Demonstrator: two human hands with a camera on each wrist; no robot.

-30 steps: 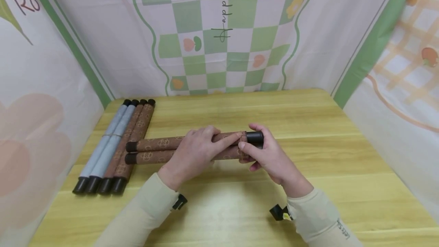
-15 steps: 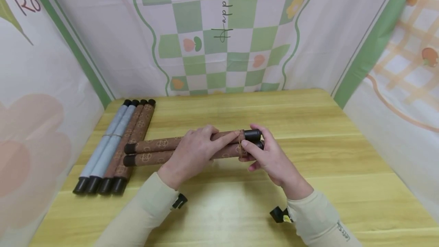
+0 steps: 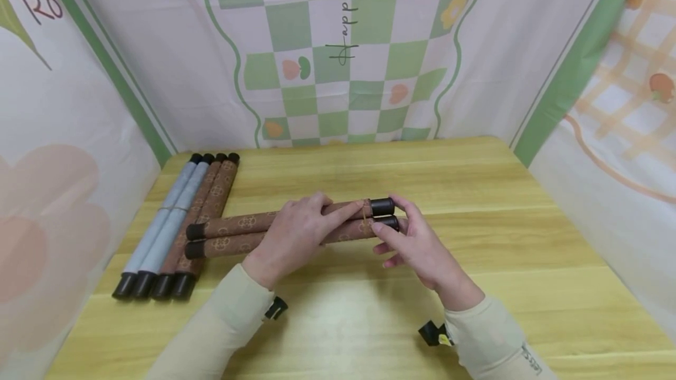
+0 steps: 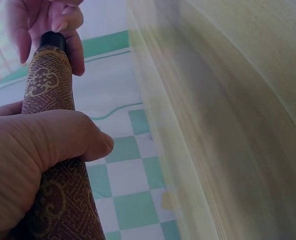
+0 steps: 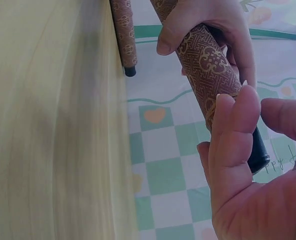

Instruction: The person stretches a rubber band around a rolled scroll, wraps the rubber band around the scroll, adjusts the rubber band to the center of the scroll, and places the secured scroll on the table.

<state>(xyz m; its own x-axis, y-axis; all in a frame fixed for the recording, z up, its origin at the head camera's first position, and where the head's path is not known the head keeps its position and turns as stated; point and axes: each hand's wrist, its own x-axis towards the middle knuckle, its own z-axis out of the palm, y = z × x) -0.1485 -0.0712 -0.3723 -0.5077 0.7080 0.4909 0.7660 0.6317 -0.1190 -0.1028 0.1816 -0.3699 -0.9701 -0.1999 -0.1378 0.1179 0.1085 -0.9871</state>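
Observation:
In the head view, my left hand (image 3: 293,230) grips two brown patterned rolled scrolls (image 3: 232,243) with black end knobs, its fingers wrapped over their middle. They lie side by side, slightly tilted, and look raised off the table. A thin tan band (image 3: 364,211) crosses them near their right end, close to my left index fingertip. At that end my right hand (image 3: 422,245) has its fingers spread around the black knobs (image 3: 382,206), its thumb touching the lower scroll. The right wrist view shows fairly straight right-hand fingers (image 5: 230,145) beside one patterned scroll (image 5: 210,62).
To the left on the wooden table (image 3: 338,321) lie two pale blue scrolls (image 3: 169,221), tied with a thin cord, beside two brown scrolls (image 3: 203,221). The left ends of the held pair overlap these in view. A checkered cloth (image 3: 338,75) hangs behind the table.
The held pair of scrolls has shifted slightly left with the left hand. The right hand's fingers have loosened and spread around the right ends, baring more of the black knobs.

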